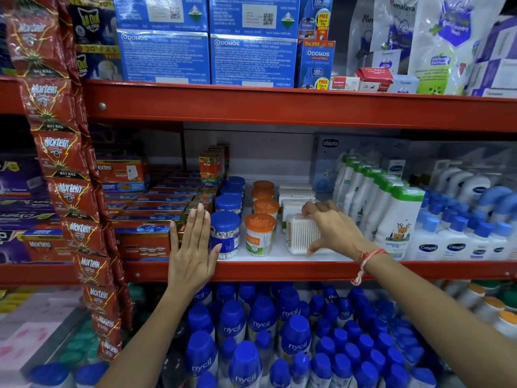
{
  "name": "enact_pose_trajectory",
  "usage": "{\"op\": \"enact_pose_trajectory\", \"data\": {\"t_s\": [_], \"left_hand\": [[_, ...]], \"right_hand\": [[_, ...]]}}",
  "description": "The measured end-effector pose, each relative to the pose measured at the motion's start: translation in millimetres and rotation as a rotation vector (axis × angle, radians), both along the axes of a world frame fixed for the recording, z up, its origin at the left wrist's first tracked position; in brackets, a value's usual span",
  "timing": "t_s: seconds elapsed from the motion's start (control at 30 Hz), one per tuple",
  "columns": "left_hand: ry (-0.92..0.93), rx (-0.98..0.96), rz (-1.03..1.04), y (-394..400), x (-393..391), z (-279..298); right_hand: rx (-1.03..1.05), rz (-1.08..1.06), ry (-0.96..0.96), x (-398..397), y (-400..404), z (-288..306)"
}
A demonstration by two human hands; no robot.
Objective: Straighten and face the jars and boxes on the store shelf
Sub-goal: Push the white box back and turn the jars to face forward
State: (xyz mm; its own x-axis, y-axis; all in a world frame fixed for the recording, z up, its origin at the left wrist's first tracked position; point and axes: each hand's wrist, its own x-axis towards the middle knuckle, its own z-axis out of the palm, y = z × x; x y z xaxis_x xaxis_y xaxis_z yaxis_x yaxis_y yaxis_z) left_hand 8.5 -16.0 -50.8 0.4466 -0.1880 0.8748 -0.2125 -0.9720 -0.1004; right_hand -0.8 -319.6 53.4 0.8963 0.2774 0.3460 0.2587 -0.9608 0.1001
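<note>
On the middle shelf [279,271] stand a row of blue-lidded cotton-bud jars [225,233] and a row of orange-lidded jars [259,233], both running back from the front edge. To their right sits a clear flat box of cotton buds [300,233], with more white boxes [293,193] behind it. My right hand [333,228] grips this front box, fingers over its top and thumb at its lower right corner. My left hand [193,247] is flat with fingers straight, its thumb side against the front blue-lidded jar and its palm facing the red Mortein boxes [142,239].
White baby-lotion bottles with green caps [391,217] crowd the shelf right of the box. Strips of red Mortein sachets [70,191] hang down the left. Blue Odomos cartons [207,57] fill the shelf above, and blue-capped Nycil bottles [263,329] the shelf below.
</note>
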Motion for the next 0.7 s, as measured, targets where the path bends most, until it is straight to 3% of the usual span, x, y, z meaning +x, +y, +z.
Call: {"op": "enact_pose_trajectory", "data": {"t_s": [0.43,0.7], "left_hand": [[0.027,-0.047,0.026,7,-10,-1],[0.012,-0.081,0.005,11,-4,3]], "right_hand": [[-0.153,-0.064,-0.143,-18,7,-15],[0.032,0.002,-0.114,-18,21,16]]}}
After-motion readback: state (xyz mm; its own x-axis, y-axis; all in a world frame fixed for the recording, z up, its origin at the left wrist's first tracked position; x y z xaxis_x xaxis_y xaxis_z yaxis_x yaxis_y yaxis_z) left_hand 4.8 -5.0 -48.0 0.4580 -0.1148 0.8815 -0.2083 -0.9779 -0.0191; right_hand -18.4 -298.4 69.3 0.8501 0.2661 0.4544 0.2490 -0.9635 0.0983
